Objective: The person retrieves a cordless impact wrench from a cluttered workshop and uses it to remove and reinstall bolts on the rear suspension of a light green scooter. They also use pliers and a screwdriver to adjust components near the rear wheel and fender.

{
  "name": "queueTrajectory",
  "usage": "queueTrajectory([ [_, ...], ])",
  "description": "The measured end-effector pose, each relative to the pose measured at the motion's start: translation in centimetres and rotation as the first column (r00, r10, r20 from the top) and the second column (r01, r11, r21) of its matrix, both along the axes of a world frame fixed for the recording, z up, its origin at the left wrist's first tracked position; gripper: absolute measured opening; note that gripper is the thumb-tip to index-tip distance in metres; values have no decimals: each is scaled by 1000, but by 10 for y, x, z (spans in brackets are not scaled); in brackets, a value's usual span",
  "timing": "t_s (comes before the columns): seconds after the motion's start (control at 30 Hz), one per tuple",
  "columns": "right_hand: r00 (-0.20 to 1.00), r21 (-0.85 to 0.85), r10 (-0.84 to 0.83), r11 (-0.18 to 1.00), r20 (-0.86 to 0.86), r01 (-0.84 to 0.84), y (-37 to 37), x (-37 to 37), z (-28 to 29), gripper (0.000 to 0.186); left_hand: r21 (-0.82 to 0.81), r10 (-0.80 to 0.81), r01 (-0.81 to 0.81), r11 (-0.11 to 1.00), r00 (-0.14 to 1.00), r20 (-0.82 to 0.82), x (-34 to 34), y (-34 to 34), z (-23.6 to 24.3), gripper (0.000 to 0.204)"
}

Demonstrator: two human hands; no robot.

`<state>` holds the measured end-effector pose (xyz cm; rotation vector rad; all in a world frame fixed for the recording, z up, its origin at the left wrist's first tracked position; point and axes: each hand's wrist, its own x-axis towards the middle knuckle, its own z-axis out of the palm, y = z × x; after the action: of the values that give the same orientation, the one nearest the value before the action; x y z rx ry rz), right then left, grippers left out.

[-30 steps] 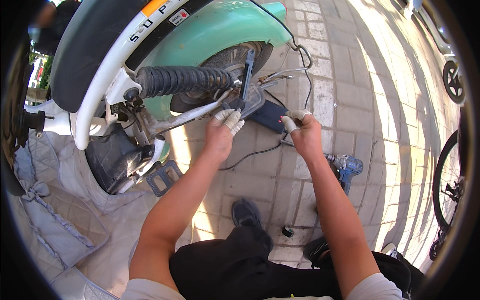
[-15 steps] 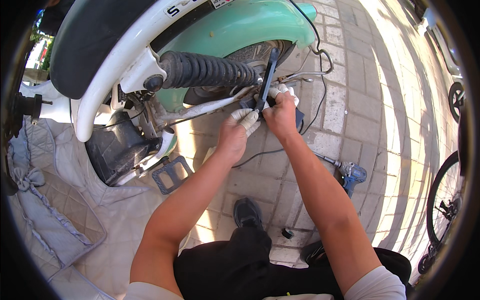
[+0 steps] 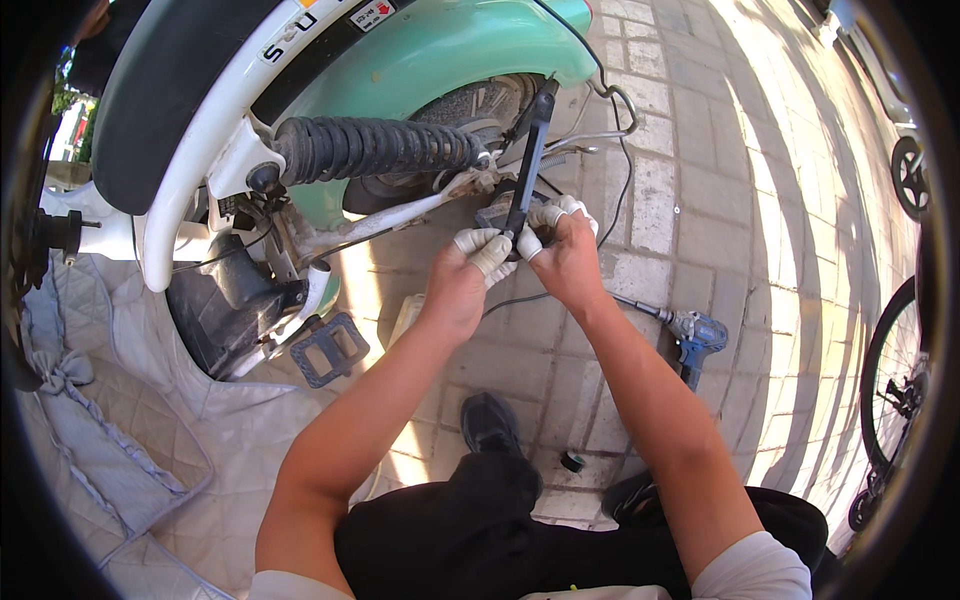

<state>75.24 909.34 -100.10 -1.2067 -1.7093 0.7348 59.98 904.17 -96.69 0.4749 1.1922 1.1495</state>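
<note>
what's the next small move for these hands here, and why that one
I'd probably steady the black bar with the left hand while the right hand adjusts the lower end: both hands' fingers gather there, the long upper part has no hand on it, and the blue drill lies out of hand on the paving.

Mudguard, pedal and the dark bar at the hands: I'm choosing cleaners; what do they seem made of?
Green mudguard: glossy plastic or painted metal; its highlights fit both. Pedal: probably matte plastic, by its dull, chunky frame. Dark bar: satin metal or hard plastic; its faint sheen leaves that open.
</note>
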Motion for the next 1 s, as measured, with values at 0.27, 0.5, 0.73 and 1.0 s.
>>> queueTrajectory([
  [0.27, 699, -583, -184, 713, -691, -389, -72, 70, 13, 11, -198, -272, 223, 955, 923, -272, 43, -32, -6, 18],
  [0.5, 645, -665, -307, 608, -700, -434, -97, 101, -4, 12, -257, -613, 557, 790, 707, -353, 69, -34, -1, 22],
  [0.73, 827, -654, -162, 700, -538, -288, -103, 107, -8, 11, -171, -626, 604, 778, 726, -284, 66, -37, -18, 31],
  [1.0, 922, -516, -79, 845, -380, -141, -103, 96, -4, 12, -181, -618, 591, 786, 738, -272, 68, -38, -12, 31],
])
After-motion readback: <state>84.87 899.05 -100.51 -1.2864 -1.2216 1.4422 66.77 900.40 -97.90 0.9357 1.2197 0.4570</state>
